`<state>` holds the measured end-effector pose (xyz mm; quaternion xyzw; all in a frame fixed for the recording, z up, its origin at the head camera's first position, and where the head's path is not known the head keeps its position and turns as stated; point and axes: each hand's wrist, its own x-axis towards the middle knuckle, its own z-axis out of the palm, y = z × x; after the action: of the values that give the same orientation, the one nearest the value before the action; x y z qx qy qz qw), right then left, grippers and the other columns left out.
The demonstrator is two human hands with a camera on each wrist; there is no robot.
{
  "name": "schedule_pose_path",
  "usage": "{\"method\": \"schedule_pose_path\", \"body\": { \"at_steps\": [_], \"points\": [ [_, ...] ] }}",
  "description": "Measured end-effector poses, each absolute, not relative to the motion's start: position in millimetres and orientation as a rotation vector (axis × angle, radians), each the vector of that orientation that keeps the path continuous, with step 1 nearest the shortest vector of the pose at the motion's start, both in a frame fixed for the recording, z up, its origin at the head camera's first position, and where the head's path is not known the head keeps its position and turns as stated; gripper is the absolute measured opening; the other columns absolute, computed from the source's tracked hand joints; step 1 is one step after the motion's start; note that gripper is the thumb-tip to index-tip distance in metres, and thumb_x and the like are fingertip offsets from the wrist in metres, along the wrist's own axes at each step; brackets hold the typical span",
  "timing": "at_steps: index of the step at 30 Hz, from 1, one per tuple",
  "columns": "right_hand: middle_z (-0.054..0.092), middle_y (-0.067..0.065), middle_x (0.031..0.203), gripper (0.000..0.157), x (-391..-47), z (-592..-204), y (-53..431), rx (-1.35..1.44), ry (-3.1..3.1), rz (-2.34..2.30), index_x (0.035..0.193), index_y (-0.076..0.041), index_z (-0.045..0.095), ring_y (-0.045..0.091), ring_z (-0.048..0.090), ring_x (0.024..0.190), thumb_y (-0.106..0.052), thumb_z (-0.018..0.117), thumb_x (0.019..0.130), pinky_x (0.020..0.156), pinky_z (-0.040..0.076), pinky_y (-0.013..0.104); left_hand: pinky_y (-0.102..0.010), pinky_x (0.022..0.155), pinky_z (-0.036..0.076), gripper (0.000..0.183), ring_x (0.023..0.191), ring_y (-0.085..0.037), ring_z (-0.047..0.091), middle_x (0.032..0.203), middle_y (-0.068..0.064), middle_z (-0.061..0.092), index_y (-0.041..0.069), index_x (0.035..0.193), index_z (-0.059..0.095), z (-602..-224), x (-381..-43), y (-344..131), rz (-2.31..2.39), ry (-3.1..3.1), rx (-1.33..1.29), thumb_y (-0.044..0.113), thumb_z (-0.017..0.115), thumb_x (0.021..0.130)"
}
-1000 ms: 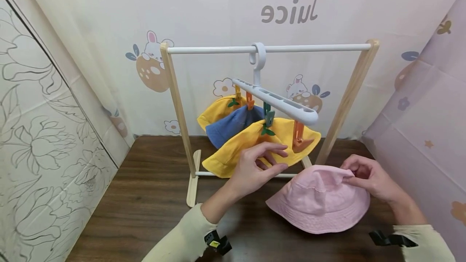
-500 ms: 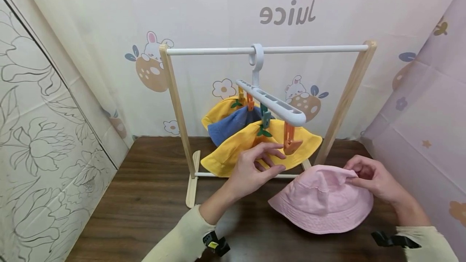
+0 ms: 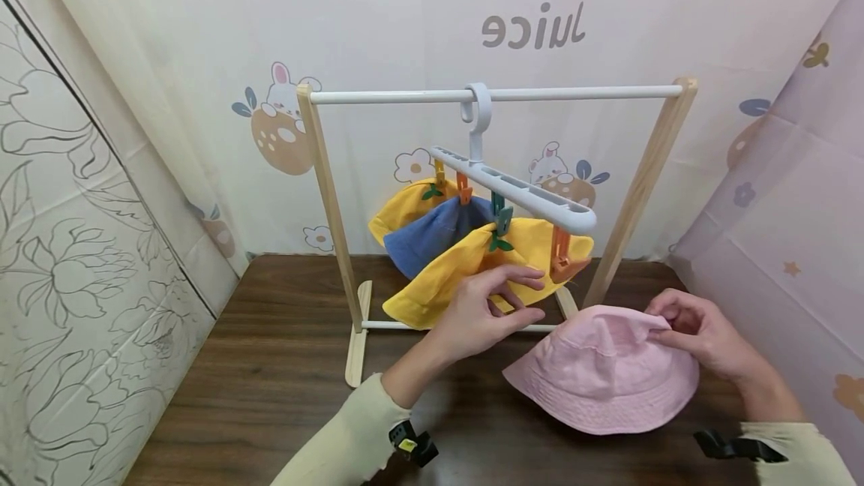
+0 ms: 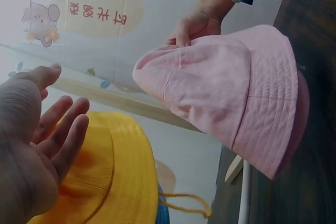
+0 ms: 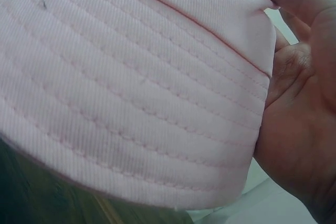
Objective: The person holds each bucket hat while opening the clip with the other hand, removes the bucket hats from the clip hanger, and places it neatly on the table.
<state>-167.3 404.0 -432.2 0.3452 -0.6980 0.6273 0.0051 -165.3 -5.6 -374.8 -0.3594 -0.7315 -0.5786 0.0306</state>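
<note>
My right hand (image 3: 705, 332) pinches the crown of a pink bucket hat (image 3: 607, 373), whose brim hangs down over the table. In the right wrist view the stitched brim of the pink hat (image 5: 131, 93) fills most of the picture. My left hand (image 3: 482, 313), fingers apart and holding nothing, is in front of a yellow hat (image 3: 432, 287) with a green leaf. Just beyond its fingertips an orange clip (image 3: 562, 257) hangs from the front end of the grey hanger (image 3: 533, 197), with no hat in it. A green clip (image 3: 501, 216) holds the front yellow hat.
The hanger hooks over the white rod (image 3: 580, 94) of a wooden rack (image 3: 331, 208). Behind the front hat hang a blue hat (image 3: 432, 235) and another yellow hat (image 3: 398, 208), each clipped. Dark wooden table (image 3: 270, 366) beneath; printed curtains stand around.
The hanger's front end swings left, then back right, with its clips and hats. My left hand shifts slightly right. My right hand and the pink hat drift a little right.
</note>
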Motion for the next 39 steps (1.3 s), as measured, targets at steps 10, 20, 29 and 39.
{"method": "schedule_pose_path", "body": {
  "at_steps": [10,20,29,39],
  "points": [
    [0.084,-0.005,0.102,0.062,-168,-434,416,1.084,-2.177,1.992,0.118,-0.002,0.069,0.001,0.079,0.088,0.044,0.050,0.079,0.061,0.058,0.023,-0.019,0.072,0.065,0.046,0.088,0.008,0.072,0.132,-0.011,0.083,0.009,0.140,0.072,-378,-162,-3,-1.753,-2.242,-1.197,0.011,0.089,0.097],
    [0.084,-0.006,0.102,0.064,-171,-439,430,1.107,-2.191,1.978,0.118,-0.002,0.068,0.000,0.079,0.089,0.045,0.050,0.078,0.058,0.056,0.027,-0.019,0.065,0.064,0.043,0.089,0.012,0.071,0.128,-0.011,0.082,0.009,0.136,0.074,-380,-151,-11,-1.692,-2.196,-1.298,0.008,0.089,0.096],
    [0.084,-0.006,0.099,0.064,-170,-444,442,1.027,-2.221,1.988,0.120,-0.004,0.069,0.001,0.078,0.085,0.043,0.051,0.081,0.059,0.057,0.023,-0.017,0.063,0.063,0.041,0.089,0.007,0.076,0.129,-0.009,0.083,0.011,0.134,0.075,-380,-140,-22,-1.622,-2.207,-1.354,0.008,0.089,0.096],
    [0.085,-0.006,0.098,0.062,-167,-440,455,0.936,-2.247,2.041,0.119,-0.007,0.069,0.000,0.079,0.084,0.041,0.049,0.084,0.058,0.056,0.025,-0.014,0.063,0.061,0.040,0.089,0.001,0.079,0.127,-0.007,0.083,0.009,0.133,0.076,-381,-131,-36,-1.552,-2.193,-1.387,0.008,0.089,0.096]
  ]
}}
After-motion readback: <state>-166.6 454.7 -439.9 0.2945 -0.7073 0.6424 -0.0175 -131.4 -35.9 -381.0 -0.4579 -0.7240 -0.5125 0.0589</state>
